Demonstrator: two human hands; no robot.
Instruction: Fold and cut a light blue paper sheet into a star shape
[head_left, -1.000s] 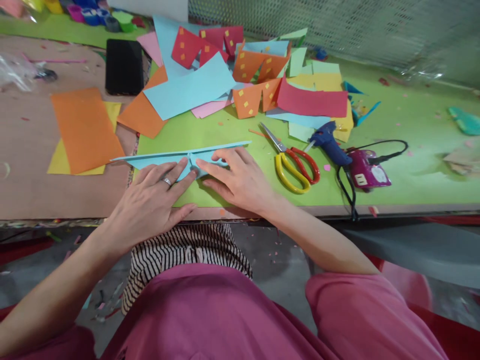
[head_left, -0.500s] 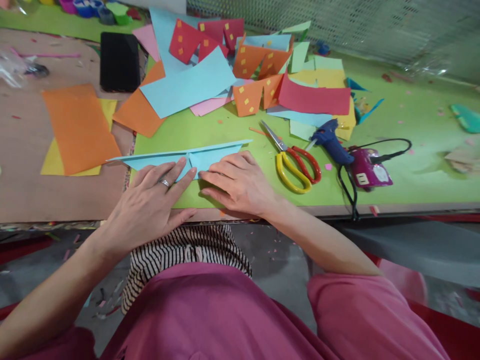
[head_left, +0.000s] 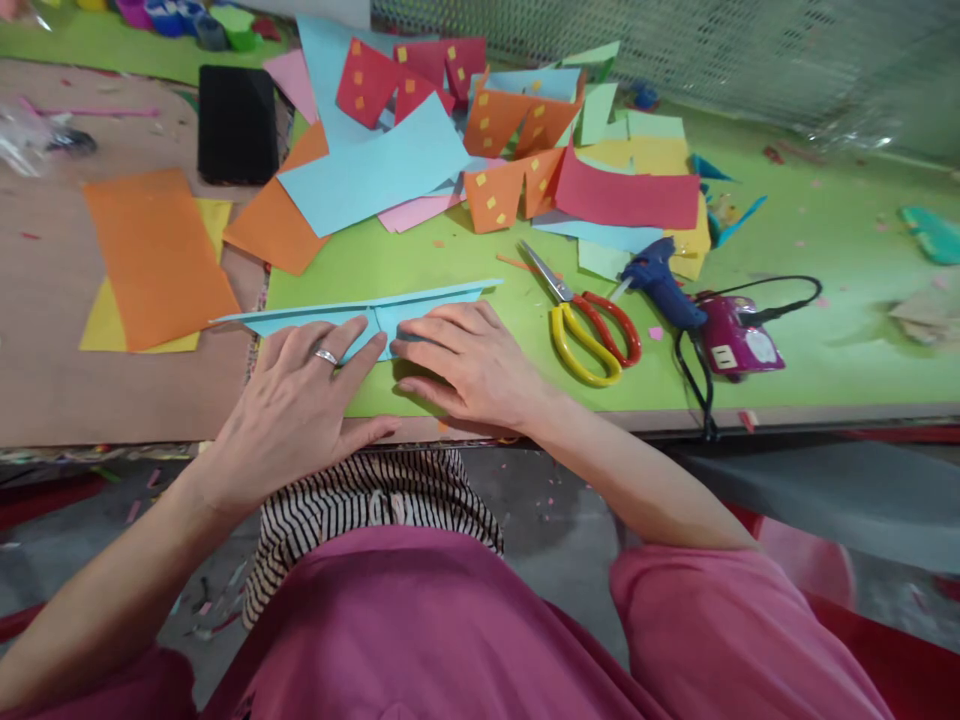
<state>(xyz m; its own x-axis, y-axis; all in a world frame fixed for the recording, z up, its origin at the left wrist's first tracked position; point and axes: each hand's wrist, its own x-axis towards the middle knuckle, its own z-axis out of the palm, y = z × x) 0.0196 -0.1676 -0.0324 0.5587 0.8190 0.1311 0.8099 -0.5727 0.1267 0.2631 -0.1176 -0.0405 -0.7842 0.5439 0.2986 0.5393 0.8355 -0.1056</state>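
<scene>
A folded light-blue sheet of paper (head_left: pixel 381 318) lies near the table's front edge, its long upper edge turned up into a narrow strip. My left hand (head_left: pixel 300 400), a ring on one finger, rests on its left half with fingers stretched out and thumb spread. On the right half lies my right hand (head_left: pixel 472 365), its fingers extended and flat on the paper. The hands partly cover the sheet's lower edge. Just right of my right hand are scissors (head_left: pixel 592 325) with one red and one yellow handle, blades pointing up and left.
A blue glue gun (head_left: pixel 664 283) lies beside a purple power socket (head_left: pixel 739 335) with black cable. Behind are red and orange dotted paper pieces (head_left: pixel 491 195) and a loose blue sheet (head_left: pixel 379 170). Orange paper (head_left: pixel 161 260) and a black tablet-like slab (head_left: pixel 238 125) lie left.
My left hand has shifted slightly, its fingertips drawing a little left and down on the blue paper. My right hand stays almost in place.
</scene>
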